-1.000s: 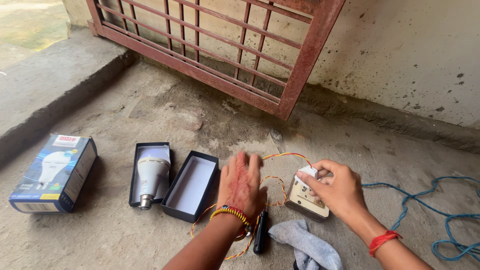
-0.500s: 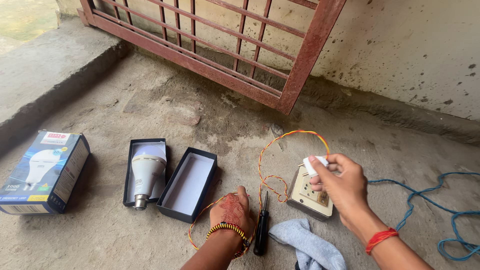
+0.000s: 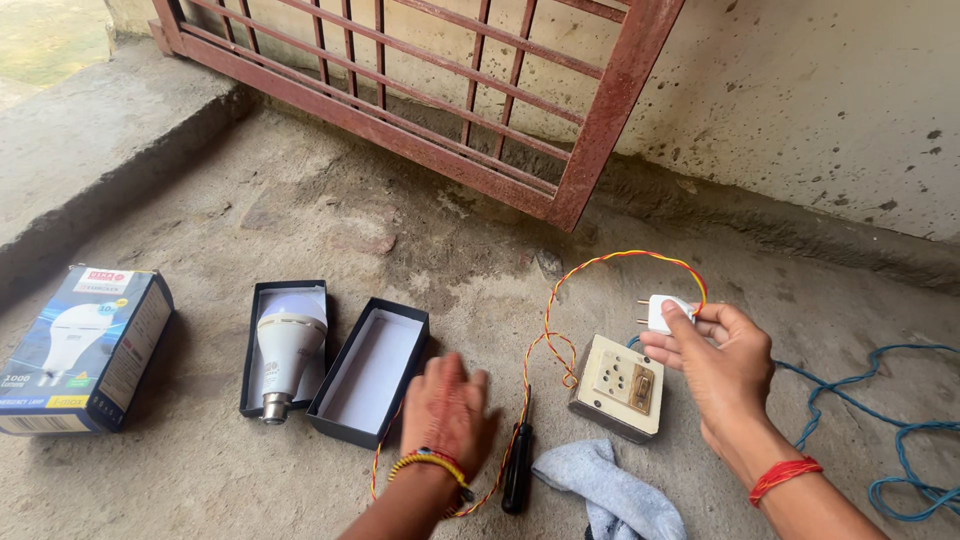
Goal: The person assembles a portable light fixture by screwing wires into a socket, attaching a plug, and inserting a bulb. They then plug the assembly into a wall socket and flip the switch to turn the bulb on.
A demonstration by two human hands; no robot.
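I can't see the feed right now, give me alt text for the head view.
On a concrete floor, the right hand holds up a white plug on twisted red-yellow wire above a beige socket box. The left hand rests flat near a screwdriver; an open black box and a bulb lie left.

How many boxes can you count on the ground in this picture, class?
3. A closed blue bulb box lies far left; an open black tray beside it holds a white bulb; an empty black tray lies next, by the left hand.
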